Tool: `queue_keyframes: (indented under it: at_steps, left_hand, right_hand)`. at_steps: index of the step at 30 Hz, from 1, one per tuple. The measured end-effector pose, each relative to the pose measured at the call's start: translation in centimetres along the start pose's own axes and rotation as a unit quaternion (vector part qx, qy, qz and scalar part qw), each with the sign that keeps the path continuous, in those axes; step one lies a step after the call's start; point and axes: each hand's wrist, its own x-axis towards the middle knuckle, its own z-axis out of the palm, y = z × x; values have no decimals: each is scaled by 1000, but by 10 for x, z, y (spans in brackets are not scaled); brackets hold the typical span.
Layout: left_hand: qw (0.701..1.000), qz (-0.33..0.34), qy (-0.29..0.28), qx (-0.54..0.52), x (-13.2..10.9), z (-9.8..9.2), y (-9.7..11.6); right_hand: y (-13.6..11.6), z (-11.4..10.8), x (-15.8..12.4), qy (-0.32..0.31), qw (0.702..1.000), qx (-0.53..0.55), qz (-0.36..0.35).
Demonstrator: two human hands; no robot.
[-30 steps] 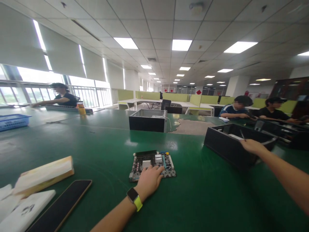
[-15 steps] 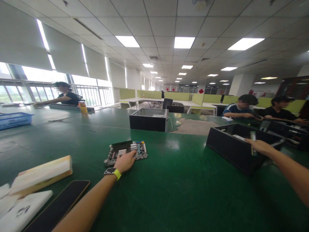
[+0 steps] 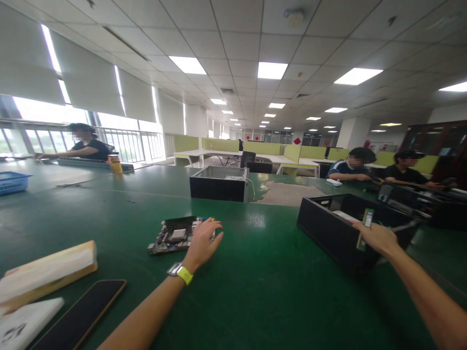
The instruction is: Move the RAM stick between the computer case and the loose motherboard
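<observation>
A motherboard (image 3: 177, 236) lies flat on the green table, left of centre. Over its right end is my left hand (image 3: 205, 239), fingers loosely spread and covering part of the board; whether it touches the board I cannot tell. My right hand (image 3: 377, 238) grips a RAM stick (image 3: 368, 218), a narrow green strip held roughly upright between thumb and fingers. That hand is in front of an open black computer case (image 3: 328, 233) on the right side of the table, whose inside is mostly hidden.
Another open computer case (image 3: 218, 188) stands farther back. At the left front lie a tissue pack (image 3: 54, 267), a white box (image 3: 31, 323) and a dark phone-like slab (image 3: 82, 316). A blue basket (image 3: 13, 183) sits far left. Co-workers sit beyond the table on both sides.
My left hand has shifted right and lifted its fingers from the middle of the motherboard. My right hand with the RAM stick has moved slightly left in view; the camera has turned a little.
</observation>
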Motion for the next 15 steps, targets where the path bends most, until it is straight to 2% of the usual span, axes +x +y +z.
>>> queue_keyframes:
  at_steps: [4,7,12,15]
  left_hand:
    - [992,74,-19,-104,9,1,70]
    - [976,108,-55,-179,12,-3,111]
    - [946,207,-105,-226,20,-28,160]
    - [917,288,-175,-213,27,-48,177]
  right_hand:
    - [-30,-3,-59,27,998,20,-51]
    - [-61,-10,-114,39,990,80,-106]
    - [-122,-28,-209,17,953,242,-180]
    - [-158,-30,-257,1,925,311,-219]
